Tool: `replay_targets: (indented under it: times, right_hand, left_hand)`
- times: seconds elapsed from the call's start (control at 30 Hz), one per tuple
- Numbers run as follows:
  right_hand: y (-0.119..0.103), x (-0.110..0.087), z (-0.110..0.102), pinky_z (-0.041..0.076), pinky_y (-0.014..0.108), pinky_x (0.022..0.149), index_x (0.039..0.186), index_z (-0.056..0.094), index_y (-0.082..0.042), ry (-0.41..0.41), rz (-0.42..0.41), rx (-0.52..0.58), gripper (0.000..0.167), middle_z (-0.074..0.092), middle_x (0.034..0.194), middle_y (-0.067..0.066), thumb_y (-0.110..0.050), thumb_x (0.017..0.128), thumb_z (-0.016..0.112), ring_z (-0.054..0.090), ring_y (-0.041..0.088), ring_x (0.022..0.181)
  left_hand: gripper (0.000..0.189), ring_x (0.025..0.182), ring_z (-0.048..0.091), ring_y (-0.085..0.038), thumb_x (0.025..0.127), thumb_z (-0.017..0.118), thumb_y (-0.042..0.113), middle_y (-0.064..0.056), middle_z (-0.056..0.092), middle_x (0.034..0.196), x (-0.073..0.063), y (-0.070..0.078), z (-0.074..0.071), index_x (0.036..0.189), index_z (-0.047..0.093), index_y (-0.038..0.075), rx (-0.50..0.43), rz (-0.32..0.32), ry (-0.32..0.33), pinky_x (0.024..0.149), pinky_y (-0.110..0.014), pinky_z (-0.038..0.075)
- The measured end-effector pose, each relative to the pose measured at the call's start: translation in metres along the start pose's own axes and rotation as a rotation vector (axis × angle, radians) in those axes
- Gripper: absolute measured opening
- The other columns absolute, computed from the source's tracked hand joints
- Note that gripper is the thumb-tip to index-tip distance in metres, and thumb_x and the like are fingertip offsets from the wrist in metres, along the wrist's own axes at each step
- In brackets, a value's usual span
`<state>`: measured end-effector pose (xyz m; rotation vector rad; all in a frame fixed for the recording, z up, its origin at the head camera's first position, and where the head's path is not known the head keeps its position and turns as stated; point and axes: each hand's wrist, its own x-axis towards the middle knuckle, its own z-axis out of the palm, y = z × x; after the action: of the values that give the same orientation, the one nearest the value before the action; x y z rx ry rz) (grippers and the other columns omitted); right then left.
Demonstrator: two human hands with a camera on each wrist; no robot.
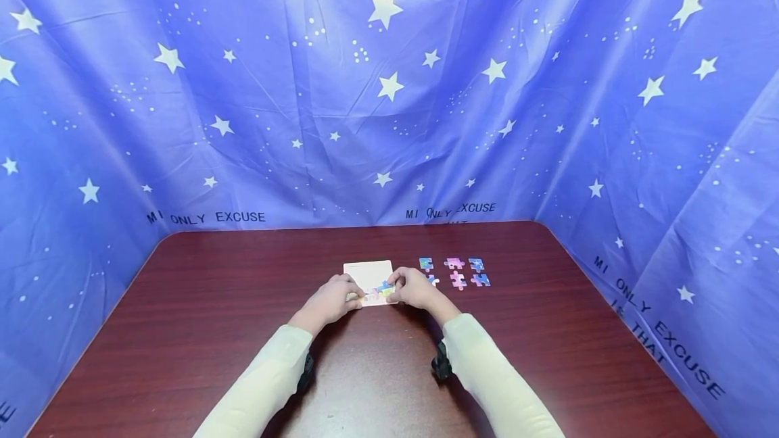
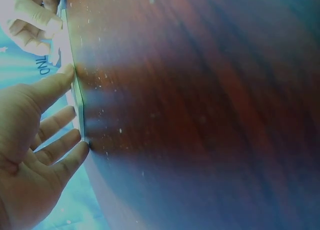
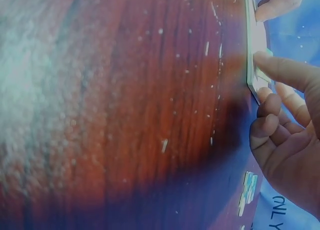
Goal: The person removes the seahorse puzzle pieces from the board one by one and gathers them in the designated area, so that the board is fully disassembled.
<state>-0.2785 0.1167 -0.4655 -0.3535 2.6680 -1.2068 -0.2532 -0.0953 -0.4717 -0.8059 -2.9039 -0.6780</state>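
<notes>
A white puzzle board (image 1: 369, 272) lies on the table with several colourful pieces fitted along its near side. My left hand (image 1: 333, 297) rests at the board's left near corner. In the left wrist view its thumb (image 2: 62, 77) touches the near edge, and fairly straight fingers lie along the left side. At the right near corner, my right hand (image 1: 416, 288) pinches a puzzle piece (image 1: 385, 285) between thumb and index finger, low over the board. The right wrist view shows its other fingers (image 3: 270, 122) curled; the piece is largely hidden there.
Loose puzzle pieces (image 1: 454, 263) lie in two rows right of the board, close to my right hand. The dark red wooden table (image 1: 243, 330) has a blue star-patterned curtain (image 1: 341, 107) behind it and along both sides.
</notes>
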Motion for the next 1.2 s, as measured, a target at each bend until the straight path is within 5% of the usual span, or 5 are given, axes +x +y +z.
replay_targets:
  times: [0.33, 1.2]
  right_hand:
    - [0.0022, 0.0014, 0.0033, 0.044, 0.023, 0.046, 0.092, 0.061, 0.001, 0.027, -0.049, 0.089, 0.014, 0.053, 0.067, 0.003, 0.003, 0.078, 0.062, 0.048, 0.011, 0.046]
    - [-0.0018, 0.0002, -0.0041, 0.044, 0.022, 0.050, 0.093, 0.064, 0.002, 0.080, 0.012, 0.156, 0.011, 0.056, 0.073, 0.005, 0.002, 0.082, 0.060, 0.049, 0.012, 0.055]
  left_hand:
    - [0.013, 0.100, 0.055, -0.024, 0.081, 0.071, 0.019, -0.003, 0.062, 0.098, 0.0023, 0.0008, 0.0005, 0.093, 0.073, 0.013, -0.005, -0.048, -0.012, 0.089, -0.040, 0.046]
    - [0.015, 0.097, 0.054, -0.025, 0.081, 0.071, 0.018, -0.004, 0.060, 0.096, 0.0017, 0.0023, 0.0023, 0.094, 0.072, 0.011, 0.031, -0.032, -0.010, 0.088, -0.039, 0.046]
